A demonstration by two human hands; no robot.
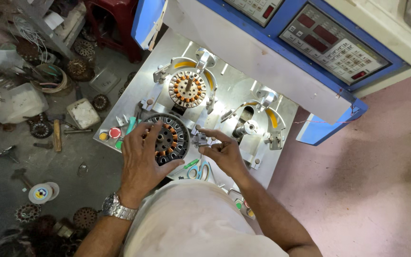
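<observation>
My left hand (141, 157) grips a round dark stator (171, 139) wound with copper coils, holding it over the front of a metal machine plate (229, 81). My right hand (224, 151) pinches a small grey metal piece (199, 139) right beside the stator's edge. A second stator (187, 89) with copper coils sits mounted on the left spindle of the plate. The right spindle (250, 127) stands bare. A wristwatch (118, 208) is on my left wrist.
Coloured push buttons (110, 134) line the plate's left front corner. Scissors with blue-green handles (200, 170) lie on the plate near me. A blue control panel with a keypad (334, 45) rises behind. Stators, a white box (83, 113) and tools litter the floor at left.
</observation>
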